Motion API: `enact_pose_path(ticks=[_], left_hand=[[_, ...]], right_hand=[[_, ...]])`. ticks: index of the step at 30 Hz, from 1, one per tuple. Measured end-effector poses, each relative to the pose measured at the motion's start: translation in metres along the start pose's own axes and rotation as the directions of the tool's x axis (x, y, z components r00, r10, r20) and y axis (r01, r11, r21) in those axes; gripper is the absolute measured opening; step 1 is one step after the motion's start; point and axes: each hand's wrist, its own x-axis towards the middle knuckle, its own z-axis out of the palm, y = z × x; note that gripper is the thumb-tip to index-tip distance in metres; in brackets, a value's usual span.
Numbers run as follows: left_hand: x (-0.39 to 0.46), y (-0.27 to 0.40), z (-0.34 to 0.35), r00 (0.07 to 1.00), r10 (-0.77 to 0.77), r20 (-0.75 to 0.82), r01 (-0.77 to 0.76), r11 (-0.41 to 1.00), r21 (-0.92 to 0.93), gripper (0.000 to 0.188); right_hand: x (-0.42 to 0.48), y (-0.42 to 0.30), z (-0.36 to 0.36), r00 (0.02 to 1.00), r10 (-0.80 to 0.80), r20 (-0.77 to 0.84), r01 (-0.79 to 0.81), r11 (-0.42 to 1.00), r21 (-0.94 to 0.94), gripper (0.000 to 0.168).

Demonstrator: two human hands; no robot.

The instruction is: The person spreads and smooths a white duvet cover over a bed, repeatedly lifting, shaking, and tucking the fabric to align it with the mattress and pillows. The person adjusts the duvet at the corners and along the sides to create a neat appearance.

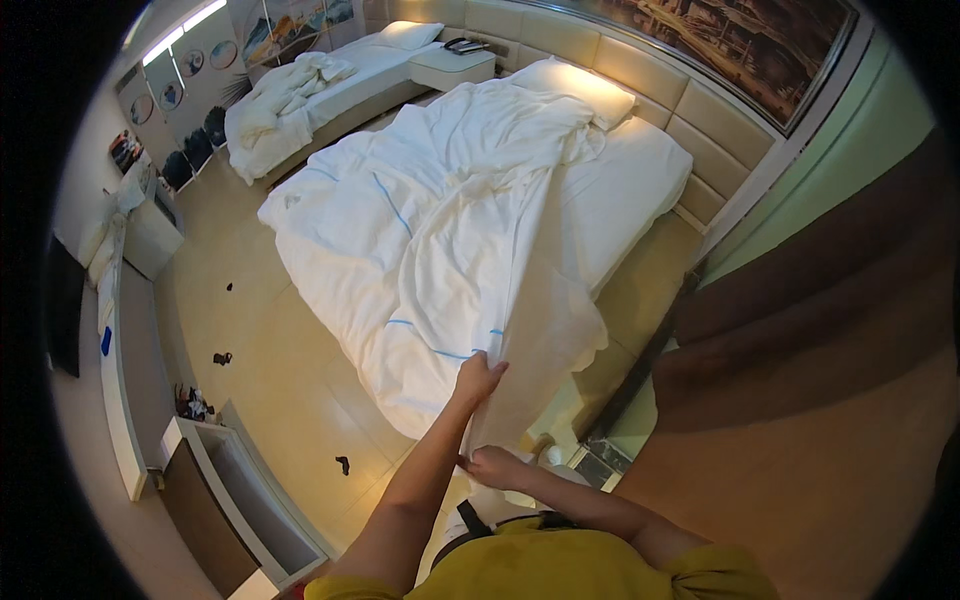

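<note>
A rumpled white duvet (pixel 450 240) with thin blue stripes spreads over the near bed and hangs past its foot. My left hand (pixel 480 377) grips the duvet's edge close to a blue stripe. Nearer my waist, my right hand (pixel 495 466) pinches the same edge, so the cloth runs taut between the two hands. To the right of that edge, part of the white mattress sheet (pixel 622 187) lies uncovered. A white pillow (pixel 574 86) rests at the headboard, partly covered by the bunched duvet.
A second bed (pixel 360 67) with crumpled bedding stands beyond a nightstand (pixel 450 66) holding a telephone. Small dark items, one a dark object (pixel 343 465), lie on the tiled floor. An open cabinet (pixel 255 495) is at lower left. A brown curtain (pixel 810 300) hangs on the right.
</note>
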Motion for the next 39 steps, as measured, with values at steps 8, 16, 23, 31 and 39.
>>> enact_pose_path(ticks=[8, 16, 23, 31, 39], left_hand=[[0.023, 0.024, 0.039, 0.987, 0.092, -0.13, -0.096, 0.995, -0.029, 0.02], [-0.017, 0.084, 0.062, 0.926, 0.369, -0.085, -0.294, 0.843, 0.451, 0.007], [0.003, 0.13, 0.057, 0.885, 0.369, 0.283, -0.422, 0.893, 0.158, 0.01], [0.083, 0.142, 0.05, 0.536, 0.229, 0.812, 0.272, 0.865, -0.423, 0.012], [0.117, 0.118, 0.042, 0.415, 0.206, 0.886, 0.393, 0.838, -0.379, 0.016]], right_hand=[[-0.027, 0.048, -0.051, 0.978, -0.052, 0.204, 0.088, 0.981, -0.172, 0.06], [0.021, 0.201, -0.184, 0.736, 0.097, -0.67, 0.114, 0.958, 0.264, 0.023], [0.112, 0.211, -0.317, 0.709, 0.21, -0.673, 0.346, 0.728, 0.592, 0.034], [0.204, 0.278, -0.369, 0.612, 0.487, -0.624, -0.427, 0.867, 0.257, 0.056], [0.244, 0.285, -0.437, 0.868, 0.492, -0.068, 0.019, 0.103, 0.994, 0.036]])
